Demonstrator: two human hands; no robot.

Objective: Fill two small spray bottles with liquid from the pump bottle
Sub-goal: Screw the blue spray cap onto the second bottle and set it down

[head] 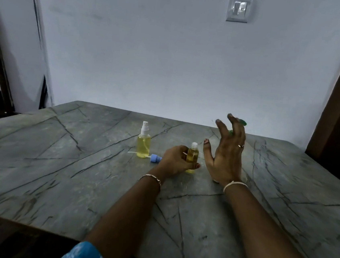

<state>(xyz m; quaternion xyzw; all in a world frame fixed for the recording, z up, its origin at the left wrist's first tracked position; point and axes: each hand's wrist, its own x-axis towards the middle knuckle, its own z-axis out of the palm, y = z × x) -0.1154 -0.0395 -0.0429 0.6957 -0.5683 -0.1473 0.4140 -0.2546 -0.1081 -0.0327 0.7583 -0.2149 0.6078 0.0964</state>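
**Nearly Full: One Small Bottle Stood Open, Its Cap Lying Beside It**

Seen from the head camera, the left hand (177, 161) gripped a small clear plastic bottle (192, 155), fingers curled round its lower body. The bottle stood upright on the grey veined stone table (75, 182), toward the middle of the far edge. Its neck was uncapped, and yellow liquid reached close to the shoulder.

A pale blue spray cap (153, 158) with a white dip tube lay on its side on the table, just left of that hand. Just beyond the cap stood a second small clear spray bottle (143, 145), white sprayer fitted, with yellow liquid nearly up to its shoulder.

The right hand (227, 156) was up off the table, fingers spread apart, and it held nothing that could be seen. Behind it showed green parts of what was probably the pump bottle (243, 122). That bottle was mostly hidden, so its contents could not be told.

The step in hand looked like closing the open bottle. Doing it well would call for a low, steady grip on an upright bottle. The dip tube should go straight down the neck and the cap turn on squarely, since so full a bottle would spill at a slight tilt.
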